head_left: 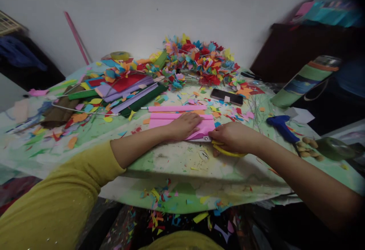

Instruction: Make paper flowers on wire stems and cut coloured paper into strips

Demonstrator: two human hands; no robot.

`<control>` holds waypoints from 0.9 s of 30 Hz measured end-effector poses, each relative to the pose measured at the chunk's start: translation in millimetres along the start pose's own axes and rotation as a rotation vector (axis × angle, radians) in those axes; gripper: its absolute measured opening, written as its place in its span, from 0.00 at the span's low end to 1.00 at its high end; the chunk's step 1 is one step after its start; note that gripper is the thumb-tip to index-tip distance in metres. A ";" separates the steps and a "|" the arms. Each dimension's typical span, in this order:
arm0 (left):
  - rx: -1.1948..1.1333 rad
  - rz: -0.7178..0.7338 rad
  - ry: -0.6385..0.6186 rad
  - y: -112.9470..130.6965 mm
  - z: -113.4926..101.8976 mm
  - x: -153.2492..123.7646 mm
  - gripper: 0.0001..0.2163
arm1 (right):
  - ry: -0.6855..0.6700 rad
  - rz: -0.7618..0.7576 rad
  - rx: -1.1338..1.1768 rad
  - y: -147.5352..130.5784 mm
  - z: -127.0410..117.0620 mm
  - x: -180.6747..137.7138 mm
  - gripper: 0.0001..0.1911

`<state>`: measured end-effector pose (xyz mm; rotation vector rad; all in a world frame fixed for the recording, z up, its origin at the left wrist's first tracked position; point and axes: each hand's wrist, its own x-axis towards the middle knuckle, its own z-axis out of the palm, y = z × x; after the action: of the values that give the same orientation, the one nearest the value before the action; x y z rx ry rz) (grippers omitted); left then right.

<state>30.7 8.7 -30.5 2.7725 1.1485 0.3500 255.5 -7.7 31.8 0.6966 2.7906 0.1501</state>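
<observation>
A sheet of pink paper [162, 122] lies near the table's front edge, its far side folded or rolled into a band. My left hand [184, 125] rests palm down across it, fingers stretched toward the right. In my right hand [232, 136] is a pair of scissors [228, 152] with yellow handles. The scissor blades point left along the near edge of the pink paper, just below my left fingers; part of them is hidden. Just beyond the sheet sits a separate narrow pink paper roll [176, 108].
Colored paper scraps litter the table [168, 162]. A heap of paper flowers [199, 60] stands against the wall. Stacked colored paper [125, 90] lies left; a phone [226, 96], a blue glue gun [282, 127] and a green bottle [302, 81] are right.
</observation>
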 end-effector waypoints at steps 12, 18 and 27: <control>0.100 -0.097 -0.034 -16.4 -15.8 -36.6 0.24 | 0.004 0.011 0.059 4.6 4.8 -2.1 0.11; 0.115 -0.087 -0.027 -18.7 -10.5 -34.3 0.25 | 0.017 0.037 0.048 -2.5 0.5 1.3 0.13; 0.125 -0.073 -0.020 -18.2 -11.0 -34.9 0.25 | 0.027 0.033 0.040 -8.9 -1.8 8.9 0.12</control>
<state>-8.5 -3.0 -29.3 2.8231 1.3061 0.2508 243.4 -11.3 30.1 0.7555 2.8160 0.1104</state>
